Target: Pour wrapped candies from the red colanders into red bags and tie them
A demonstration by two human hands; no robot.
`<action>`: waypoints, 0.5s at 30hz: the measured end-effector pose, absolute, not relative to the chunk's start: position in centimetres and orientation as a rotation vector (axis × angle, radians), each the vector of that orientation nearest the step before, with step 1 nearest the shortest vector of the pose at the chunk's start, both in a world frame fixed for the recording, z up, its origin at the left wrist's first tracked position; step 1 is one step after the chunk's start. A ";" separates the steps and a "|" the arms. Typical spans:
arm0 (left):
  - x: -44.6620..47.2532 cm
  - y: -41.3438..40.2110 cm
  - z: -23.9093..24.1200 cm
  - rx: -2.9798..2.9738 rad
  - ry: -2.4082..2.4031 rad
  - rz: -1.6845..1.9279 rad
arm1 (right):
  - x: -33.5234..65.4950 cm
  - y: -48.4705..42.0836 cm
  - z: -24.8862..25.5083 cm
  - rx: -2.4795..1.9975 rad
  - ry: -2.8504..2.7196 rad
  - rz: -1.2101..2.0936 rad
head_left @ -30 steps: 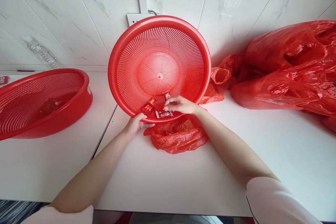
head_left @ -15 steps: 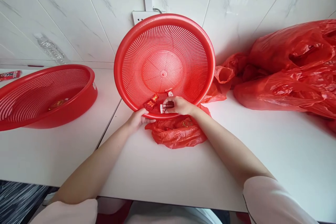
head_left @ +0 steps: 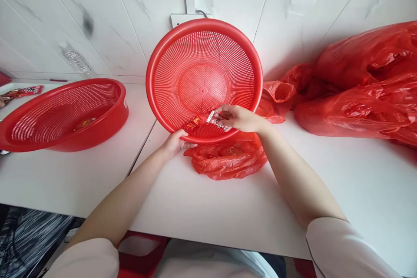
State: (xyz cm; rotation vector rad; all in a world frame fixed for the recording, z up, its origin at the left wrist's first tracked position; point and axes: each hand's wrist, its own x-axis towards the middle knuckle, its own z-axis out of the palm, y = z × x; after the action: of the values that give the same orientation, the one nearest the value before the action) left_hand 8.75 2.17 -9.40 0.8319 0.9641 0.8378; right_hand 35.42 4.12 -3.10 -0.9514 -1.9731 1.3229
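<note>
A round red plastic colander is tipped up towards me over a crumpled red plastic bag. My left hand grips its near rim, thumb on the inside edge and fingers beneath. Inside, near that thumb, lies a small red packet with yellow print. My right hand reaches into the colander's lower right and pinches a small dark-red snack packet with checkered white ends. The fingers partly cover this packet, and whether a second one is with it is unclear.
Another red colander stands at left, with a yellowish packet inside. Behind it are a clear plastic bottle and a tray with red packages. Filled red plastic bags lie at right. Dark streaked fabric shows lower left.
My right hand has risen and shifted right inside the colander with the dark-red packet. My left hand stays on the rim. At far left, more of the tray has come into view.
</note>
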 end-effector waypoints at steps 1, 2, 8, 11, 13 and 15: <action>8.7 2.3 -9.5 0.823 0.961 0.843 | 35.8 3.8 -2.5 -0.947 -2.006 1.295; 8.7 2.3 -9.6 0.813 0.959 0.851 | 36.2 3.5 -1.9 -0.950 -2.031 1.267; 8.7 2.4 -9.5 0.803 0.944 0.878 | 37.9 1.6 0.5 -1.009 -2.064 1.333; 8.8 2.2 -9.1 0.805 0.966 0.878 | 38.3 1.0 0.8 -0.988 -2.071 1.449; 8.8 2.1 -9.0 0.814 0.981 0.872 | 38.6 0.8 0.7 -0.949 -2.091 1.487; 8.8 2.1 -9.1 0.833 0.966 0.860 | 38.9 0.8 0.5 -0.938 -2.129 1.438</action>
State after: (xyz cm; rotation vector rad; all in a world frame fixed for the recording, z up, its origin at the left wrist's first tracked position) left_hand 8.78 2.13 -9.09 0.8332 0.9661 0.8601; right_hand 38.94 0.81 0.50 -0.9381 -2.1288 1.4384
